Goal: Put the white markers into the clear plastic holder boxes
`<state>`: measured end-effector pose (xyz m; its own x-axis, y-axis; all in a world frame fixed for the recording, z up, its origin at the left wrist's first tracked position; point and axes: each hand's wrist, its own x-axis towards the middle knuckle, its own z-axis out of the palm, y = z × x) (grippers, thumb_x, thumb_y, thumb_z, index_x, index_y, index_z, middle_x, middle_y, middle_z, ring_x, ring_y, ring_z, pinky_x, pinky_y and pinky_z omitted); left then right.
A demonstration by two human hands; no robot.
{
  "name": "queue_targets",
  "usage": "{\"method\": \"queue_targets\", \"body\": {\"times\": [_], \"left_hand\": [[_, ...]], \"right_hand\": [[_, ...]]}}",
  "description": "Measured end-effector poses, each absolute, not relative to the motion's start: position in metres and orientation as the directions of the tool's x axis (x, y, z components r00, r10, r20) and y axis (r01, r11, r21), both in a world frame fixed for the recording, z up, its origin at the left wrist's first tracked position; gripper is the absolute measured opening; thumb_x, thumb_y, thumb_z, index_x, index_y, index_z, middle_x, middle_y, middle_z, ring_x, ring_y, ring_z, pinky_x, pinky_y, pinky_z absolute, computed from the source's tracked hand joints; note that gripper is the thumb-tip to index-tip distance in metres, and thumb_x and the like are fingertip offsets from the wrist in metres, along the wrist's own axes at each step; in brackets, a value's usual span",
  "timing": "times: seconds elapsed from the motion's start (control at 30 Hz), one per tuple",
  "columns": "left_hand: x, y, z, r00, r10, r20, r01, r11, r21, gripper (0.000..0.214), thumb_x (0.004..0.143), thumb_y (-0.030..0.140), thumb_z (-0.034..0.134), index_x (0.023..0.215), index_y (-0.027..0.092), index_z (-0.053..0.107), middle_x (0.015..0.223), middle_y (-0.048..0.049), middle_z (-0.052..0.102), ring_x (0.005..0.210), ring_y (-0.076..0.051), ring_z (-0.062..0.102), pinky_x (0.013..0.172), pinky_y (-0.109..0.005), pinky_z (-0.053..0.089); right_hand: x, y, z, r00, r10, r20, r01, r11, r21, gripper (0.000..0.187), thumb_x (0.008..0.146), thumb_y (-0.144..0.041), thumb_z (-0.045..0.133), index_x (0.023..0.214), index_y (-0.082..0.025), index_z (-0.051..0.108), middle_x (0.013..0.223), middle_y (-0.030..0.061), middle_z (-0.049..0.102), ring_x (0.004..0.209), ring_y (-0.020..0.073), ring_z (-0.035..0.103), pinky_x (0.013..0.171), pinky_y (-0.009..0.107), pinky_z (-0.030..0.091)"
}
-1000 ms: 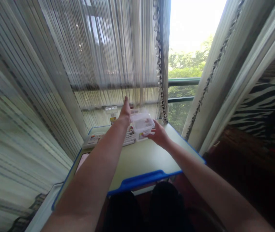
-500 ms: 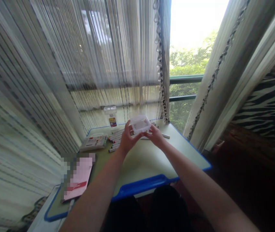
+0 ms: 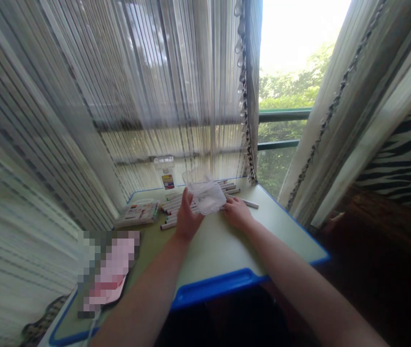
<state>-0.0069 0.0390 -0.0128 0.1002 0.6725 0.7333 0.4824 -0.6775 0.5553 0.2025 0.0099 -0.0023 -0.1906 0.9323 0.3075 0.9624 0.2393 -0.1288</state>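
Observation:
A clear plastic box (image 3: 211, 198), its lid raised at the back, is tilted above the table in my left hand (image 3: 188, 219). That hand's thumb and fingers close round the box's left side. My right hand (image 3: 239, 213) is low at the tabletop, just right of the box, fingers bent and close together. What lies under those fingers is hidden. A white marker (image 3: 249, 203) sticks out to the right beyond the right hand. Several white markers with coloured ends (image 3: 171, 220) lie behind and left of the box, partly covered by it and my left hand.
The pale table (image 3: 223, 250) has a blue rim and a blue front ledge (image 3: 216, 286). At left lie a flat clear case (image 3: 139, 213) and a pink-screened device (image 3: 116, 260), partly pixelated, with a white cable. A clear container with a label (image 3: 168, 181) stands at the back by the curtain.
My right hand has let go of the box and moved down to the tabletop on its right. The box, now in my left hand only, has tipped and its lid shows raised.

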Motion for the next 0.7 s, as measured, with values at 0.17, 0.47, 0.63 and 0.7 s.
{"method": "queue_targets", "body": {"times": [0.17, 0.47, 0.63, 0.7], "left_hand": [[-0.009, 0.041, -0.010, 0.105, 0.621, 0.777, 0.538, -0.693, 0.481, 0.104, 0.079, 0.058, 0.069, 0.154, 0.018, 0.009, 0.134, -0.0216, 0.059, 0.125, -0.031, 0.060, 0.102, -0.045, 0.051], [-0.026, 0.060, 0.003, -0.121, 0.547, 0.828, 0.618, -0.612, 0.494, 0.093, 0.065, 0.036, 0.080, 0.143, 0.020, 0.033, 0.135, -0.0176, 0.052, 0.131, -0.036, 0.052, 0.110, -0.051, 0.046], [-0.032, 0.060, 0.005, -0.111, 0.577, 0.809, 0.649, -0.575, 0.499, 0.061, 0.065, 0.018, 0.072, 0.121, 0.020, 0.047, 0.120, -0.0139, 0.056, 0.122, -0.034, 0.056, 0.107, -0.051, 0.048], [-0.032, 0.060, 0.004, -0.055, 0.566, 0.823, 0.660, -0.598, 0.455, 0.056, 0.067, 0.015, 0.070, 0.118, 0.020, 0.048, 0.119, -0.0137, 0.057, 0.120, -0.034, 0.057, 0.107, -0.050, 0.048]], "right_hand": [[0.193, 0.010, -0.002, -0.172, 0.943, 0.286, 0.975, 0.204, -0.084, 0.029, 0.084, -0.024, 0.058, 0.110, -0.025, 0.073, 0.112, 0.0114, 0.070, 0.112, 0.0294, 0.060, 0.093, 0.041, 0.048], [0.190, 0.010, 0.004, -0.196, 0.943, 0.267, 0.975, 0.218, -0.054, 0.022, 0.083, -0.031, 0.060, 0.095, -0.019, 0.073, 0.107, 0.0151, 0.070, 0.108, 0.0319, 0.060, 0.088, 0.040, 0.048], [0.194, 0.005, 0.011, -0.166, 0.851, 0.498, 0.962, 0.250, -0.106, 0.016, 0.082, -0.023, 0.060, 0.094, -0.017, 0.067, 0.104, 0.0140, 0.068, 0.103, 0.0291, 0.060, 0.089, 0.038, 0.048], [0.197, -0.001, 0.015, -0.153, 0.726, 0.671, 0.934, 0.328, -0.142, 0.012, 0.086, -0.026, 0.058, 0.092, -0.019, 0.065, 0.100, 0.0127, 0.068, 0.100, 0.0273, 0.062, 0.090, 0.039, 0.049]]}}
